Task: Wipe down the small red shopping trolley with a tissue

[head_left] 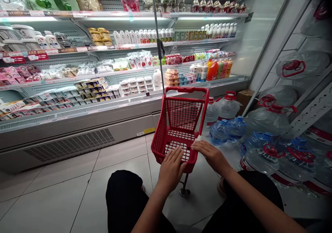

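A small red plastic shopping cart (159, 139) stands on the tiled floor in front of me, its handle frame on the far side and the grid floor of its basket in view. My left hand (169, 169) lies over the near rim of the basket, fingers stretched out and nothing seen in them. At the basket's near right corner, my right hand (212, 155) presses a small white wipe (199, 138) against the rim. Its fingers are closed on the wipe, which shows only at the fingertips. A caster (184, 192) sits under the cart.
Behind the cart runs an open refrigerated display case (77, 112) with cups, bottles and packs on several shelves. Large water bottles (220, 132) crowd the floor to the right, beside a metal rack (311, 112). My bent knees flank the cart's near end.
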